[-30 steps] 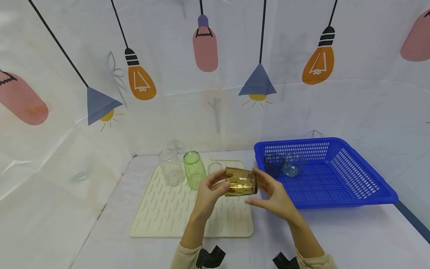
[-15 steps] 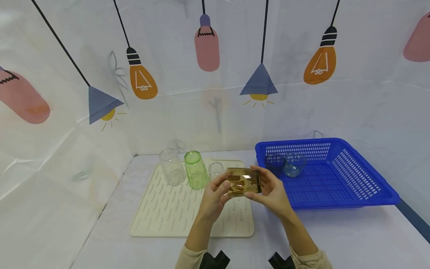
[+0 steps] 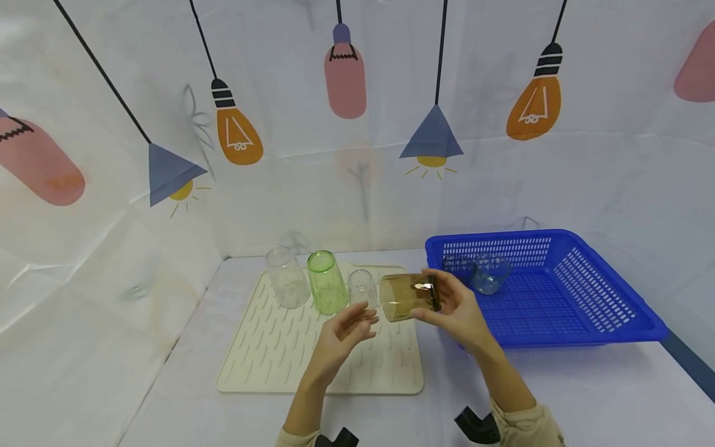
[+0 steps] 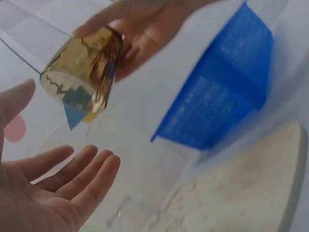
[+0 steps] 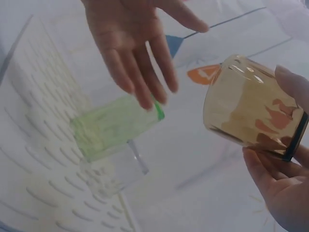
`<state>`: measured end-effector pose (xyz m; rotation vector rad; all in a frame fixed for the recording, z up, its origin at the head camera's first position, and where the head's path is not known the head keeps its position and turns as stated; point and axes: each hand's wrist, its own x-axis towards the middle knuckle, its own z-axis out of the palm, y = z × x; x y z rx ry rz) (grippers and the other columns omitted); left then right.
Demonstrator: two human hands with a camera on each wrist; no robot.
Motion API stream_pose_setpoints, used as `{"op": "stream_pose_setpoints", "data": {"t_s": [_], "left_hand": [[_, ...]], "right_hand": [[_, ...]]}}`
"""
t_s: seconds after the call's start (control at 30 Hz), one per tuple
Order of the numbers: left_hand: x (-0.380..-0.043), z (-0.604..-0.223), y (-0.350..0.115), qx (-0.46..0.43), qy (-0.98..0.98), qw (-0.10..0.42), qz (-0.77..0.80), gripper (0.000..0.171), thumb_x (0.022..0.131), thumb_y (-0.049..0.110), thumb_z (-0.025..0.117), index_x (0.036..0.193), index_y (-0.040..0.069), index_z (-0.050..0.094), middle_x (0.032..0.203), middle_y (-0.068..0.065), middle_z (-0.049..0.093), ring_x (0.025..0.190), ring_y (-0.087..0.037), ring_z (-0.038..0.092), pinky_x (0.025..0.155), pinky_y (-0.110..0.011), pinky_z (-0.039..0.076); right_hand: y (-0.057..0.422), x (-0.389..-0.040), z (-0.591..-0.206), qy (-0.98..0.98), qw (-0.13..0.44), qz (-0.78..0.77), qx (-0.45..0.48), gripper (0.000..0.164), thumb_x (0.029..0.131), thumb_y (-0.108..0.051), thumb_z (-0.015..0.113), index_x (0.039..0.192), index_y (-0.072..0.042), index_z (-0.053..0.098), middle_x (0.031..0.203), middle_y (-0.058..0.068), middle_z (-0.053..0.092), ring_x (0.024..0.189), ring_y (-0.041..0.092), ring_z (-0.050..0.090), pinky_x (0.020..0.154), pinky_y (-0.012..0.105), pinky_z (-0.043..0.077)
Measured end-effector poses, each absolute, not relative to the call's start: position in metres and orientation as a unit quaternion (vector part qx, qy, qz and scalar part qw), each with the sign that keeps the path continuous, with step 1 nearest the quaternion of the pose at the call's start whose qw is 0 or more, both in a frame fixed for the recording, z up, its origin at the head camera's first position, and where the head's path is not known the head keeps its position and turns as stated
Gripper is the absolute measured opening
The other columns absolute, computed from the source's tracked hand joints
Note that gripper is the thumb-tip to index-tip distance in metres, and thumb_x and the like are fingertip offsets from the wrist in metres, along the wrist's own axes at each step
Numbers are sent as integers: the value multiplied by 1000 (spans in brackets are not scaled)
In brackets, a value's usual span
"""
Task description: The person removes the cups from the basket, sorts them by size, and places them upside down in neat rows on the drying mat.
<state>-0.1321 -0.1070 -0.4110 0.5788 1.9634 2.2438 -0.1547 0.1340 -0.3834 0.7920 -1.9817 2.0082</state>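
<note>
An amber glass point(image 3: 404, 298) lies sideways in the air above the mat's right edge, its mouth facing left. My right hand point(image 3: 455, 310) grips it near its dark base, thumb below and fingers above. Left of the glass, my left hand point(image 3: 342, 338) is apart from it, its fingers extended and holding nothing. In the left wrist view the left palm point(image 4: 43, 203) shows below the amber glass point(image 4: 84, 70). The right wrist view shows the right fingers around the base end of the amber glass point(image 5: 256, 106).
A cream ridged mat point(image 3: 268, 360) bears a tall clear glass point(image 3: 287, 279), a green glass point(image 3: 326, 285) and a small clear glass point(image 3: 362, 288). The blue basket point(image 3: 570, 323) at the right holds a clear glass point(image 3: 490, 276) and a dark glass point(image 3: 459, 267), partly hidden.
Both hands held the amber glass half a second ago. The left hand has let go and moved left and down, while the right hand keeps the glass and has shifted slightly right.
</note>
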Motion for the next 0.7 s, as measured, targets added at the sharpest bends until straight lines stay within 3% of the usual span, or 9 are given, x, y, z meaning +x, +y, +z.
{"op": "stream_pose_setpoints", "data": {"t_s": [0.23, 0.33, 0.53, 0.7], "left_hand": [[-117, -433, -143, 121, 788, -55, 601, 40, 86, 13, 68, 121, -1, 58, 112, -15, 65, 103, -33, 62, 82, -28, 54], [-113, -445, -162, 104, 825, -104, 546, 40, 85, 16, 70, 119, -2, 59, 110, -19, 65, 100, -37, 62, 78, -32, 56], [-109, -464, -207, 56, 878, -181, 439, 42, 82, 11, 72, 115, -10, 58, 105, -28, 64, 93, -42, 64, 70, -42, 58], [-107, -467, -240, 32, 908, -195, 369, 46, 82, 11, 71, 116, -15, 55, 107, -34, 62, 96, -47, 62, 74, -52, 55]], "right_hand": [[144, -172, -372, -734, 88, 625, 253, 68, 74, 5, 75, 133, 6, 42, 119, 21, 57, 102, 6, 59, 85, 17, 50], [148, -180, -368, -763, 70, 593, 248, 68, 76, -1, 76, 135, 2, 42, 121, 20, 55, 99, 7, 57, 81, 17, 50], [150, -201, -367, -801, 53, 538, 258, 67, 76, -11, 79, 133, -1, 45, 107, 13, 54, 80, 15, 48, 62, 25, 42], [148, -218, -367, -830, 39, 499, 246, 69, 75, -18, 80, 134, -5, 47, 115, 13, 57, 84, 19, 53, 64, 28, 46]]}}
